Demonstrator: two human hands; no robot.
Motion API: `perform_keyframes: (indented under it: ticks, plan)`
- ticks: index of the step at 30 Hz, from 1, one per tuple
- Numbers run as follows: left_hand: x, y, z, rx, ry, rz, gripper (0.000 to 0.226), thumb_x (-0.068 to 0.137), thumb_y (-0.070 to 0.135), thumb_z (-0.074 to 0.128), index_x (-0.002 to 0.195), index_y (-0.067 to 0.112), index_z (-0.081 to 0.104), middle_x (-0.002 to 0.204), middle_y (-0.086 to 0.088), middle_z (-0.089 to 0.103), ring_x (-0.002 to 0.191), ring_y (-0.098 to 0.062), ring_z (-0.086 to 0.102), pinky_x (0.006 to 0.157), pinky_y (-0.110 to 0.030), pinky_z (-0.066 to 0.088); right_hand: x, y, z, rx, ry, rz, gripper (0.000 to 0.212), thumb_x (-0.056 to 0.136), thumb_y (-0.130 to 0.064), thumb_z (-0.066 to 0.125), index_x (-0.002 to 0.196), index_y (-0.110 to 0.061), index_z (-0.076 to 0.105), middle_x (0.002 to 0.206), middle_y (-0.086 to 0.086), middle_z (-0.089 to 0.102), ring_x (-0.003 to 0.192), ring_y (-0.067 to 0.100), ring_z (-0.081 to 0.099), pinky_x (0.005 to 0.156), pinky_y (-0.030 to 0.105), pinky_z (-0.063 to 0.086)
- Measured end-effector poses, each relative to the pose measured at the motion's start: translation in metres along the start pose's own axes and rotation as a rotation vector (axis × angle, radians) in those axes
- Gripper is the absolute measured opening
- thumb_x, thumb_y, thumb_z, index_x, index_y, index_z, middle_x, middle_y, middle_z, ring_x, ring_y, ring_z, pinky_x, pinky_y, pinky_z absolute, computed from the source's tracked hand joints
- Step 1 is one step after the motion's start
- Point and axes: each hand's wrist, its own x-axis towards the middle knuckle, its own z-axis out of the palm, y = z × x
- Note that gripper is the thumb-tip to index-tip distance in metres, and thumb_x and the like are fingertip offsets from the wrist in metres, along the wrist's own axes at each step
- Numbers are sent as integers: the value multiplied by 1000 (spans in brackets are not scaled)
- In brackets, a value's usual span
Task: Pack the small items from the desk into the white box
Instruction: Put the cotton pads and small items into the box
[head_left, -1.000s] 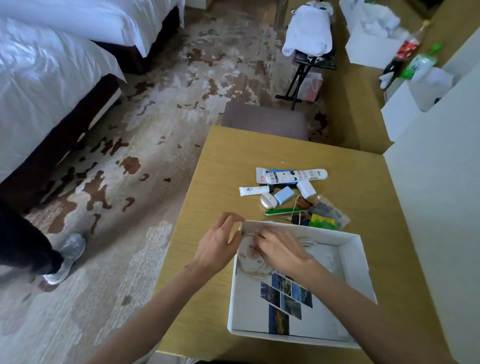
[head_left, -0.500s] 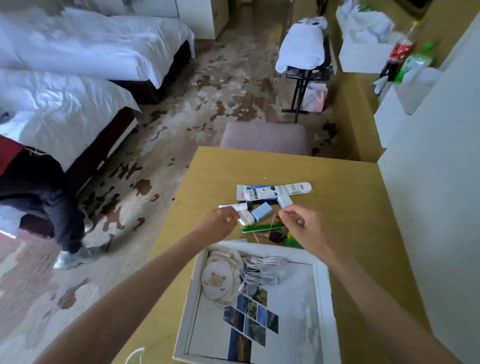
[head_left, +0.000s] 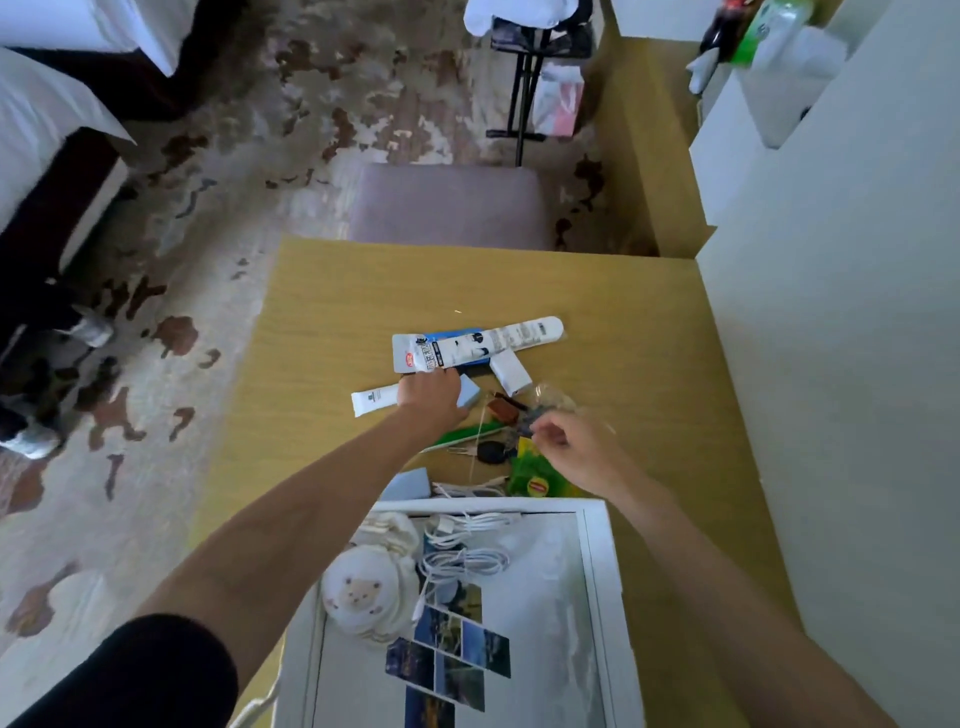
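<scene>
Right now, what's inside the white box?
Inside the white box: a round bear-face pouch, coiled white cables and a strip of photos. The near end is out of frame.

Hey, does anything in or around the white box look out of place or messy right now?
One thing: the white cable inside the white box spills over the far rim, a loop lying out on the desk beside a pale blue item. Otherwise the unpacked items sit in a loose pile; nothing looks spilled or damaged.
</scene>
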Motion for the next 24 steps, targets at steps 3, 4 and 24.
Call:
perform_keyframes:
  ticks: [3,4,24]
  plan:
    - [0,-5,4,-118,26,21,44,85,58,54,93,15,53,92,-2,63,84,-27,62,61,-32,38,9,-12,7,-39,-80,-13,20,94,-22,59,113,-20,65,105,-6,69,87,2,63,74,21,53]
    - [-2,-9,4,-191,38,7,45,84,61,52,88,16,50,86,-1,60,78,-27,58,60,-32,37,13,-19,9,-58,-110,-24,20,93,-23,60,113,-21,66,105,-6,70,86,2,63,74,20,52]
    - [-180,-122,-5,-1869,227,-308,34,83,35,69,104,9,63,87,-3,74,81,-18,72,59,-24,56,75,-126,92,-874,-547,-525,9,88,-15,50,79,-17,47,93,7,60,90,26,60,62,30,34]
